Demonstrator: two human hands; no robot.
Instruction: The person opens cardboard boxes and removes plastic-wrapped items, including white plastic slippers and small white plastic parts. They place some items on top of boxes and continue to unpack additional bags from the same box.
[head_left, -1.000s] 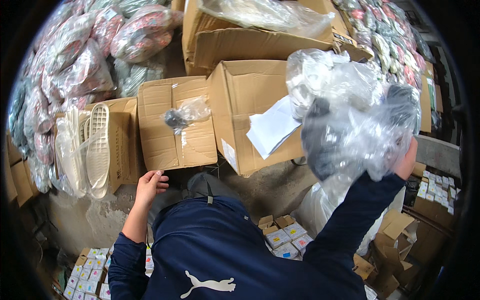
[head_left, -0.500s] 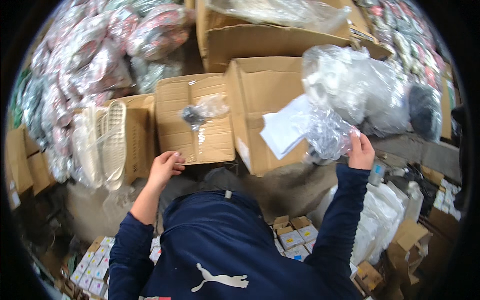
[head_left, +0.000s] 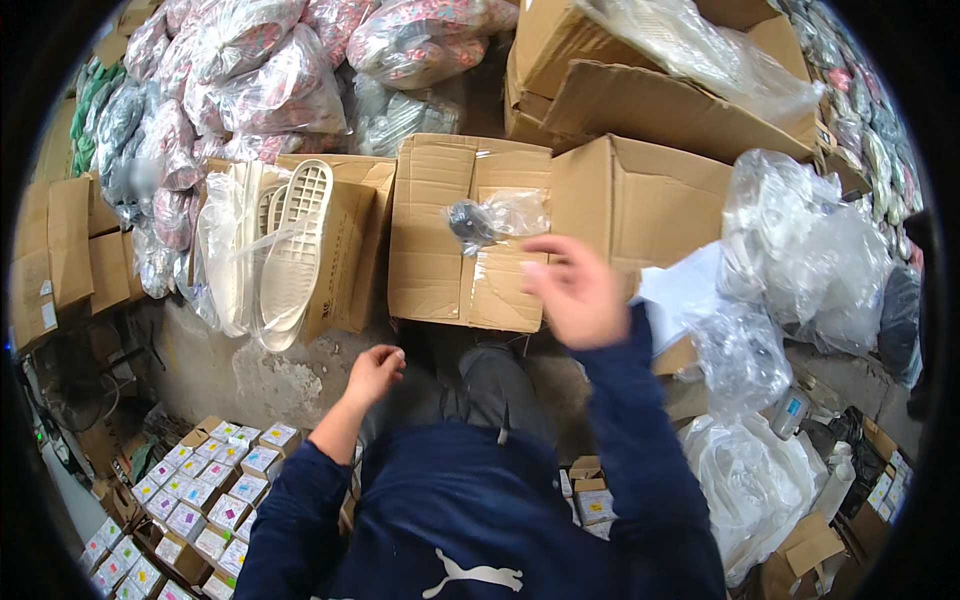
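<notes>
A closed cardboard carton (head_left: 430, 290) stands in front of me. On its top lies a small clear plastic bag (head_left: 518, 212) with a dark round item (head_left: 467, 221) in it. My right hand (head_left: 580, 295), smeared by motion, is over the carton's right edge, thumb and fingers apart with nothing in them. My left hand (head_left: 375, 374) hangs in front of the carton's near left corner, its fingers curled together and nothing showing in them. Right of my right arm, a crumpled clear plastic bag (head_left: 742, 350) rests beside white paper sheets (head_left: 682, 300).
Cream shoe soles (head_left: 298, 250) in plastic lean on a carton at left. Bagged pink goods (head_left: 270, 90) pile up behind. An open carton (head_left: 660, 110) holds clear wrapping. Several small white boxes (head_left: 205, 490) stand at lower left; white plastic sacks (head_left: 745, 490) lie at lower right.
My right hand has let go of the clear plastic bag and swung left to the carton. My left hand is a little farther from the carton. The view has turned left.
</notes>
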